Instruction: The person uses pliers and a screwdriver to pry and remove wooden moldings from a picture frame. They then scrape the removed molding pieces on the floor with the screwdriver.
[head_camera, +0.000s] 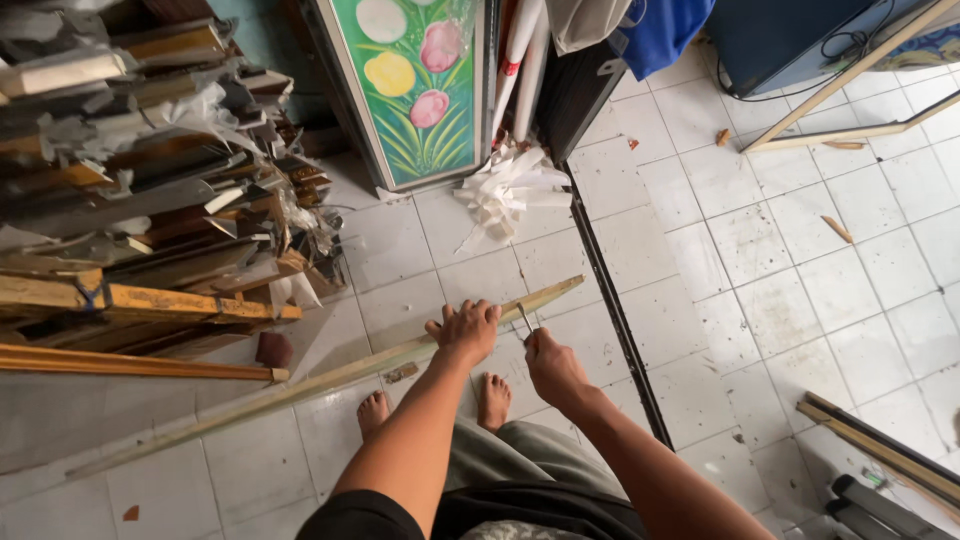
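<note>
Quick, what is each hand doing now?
Left hand: closed over the long wooden strip.
Right hand: closed, holding a thin metal tool.

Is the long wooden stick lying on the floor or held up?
Held up: the left hand grips the long wooden stick, which slants above the tiled floor.
</note>
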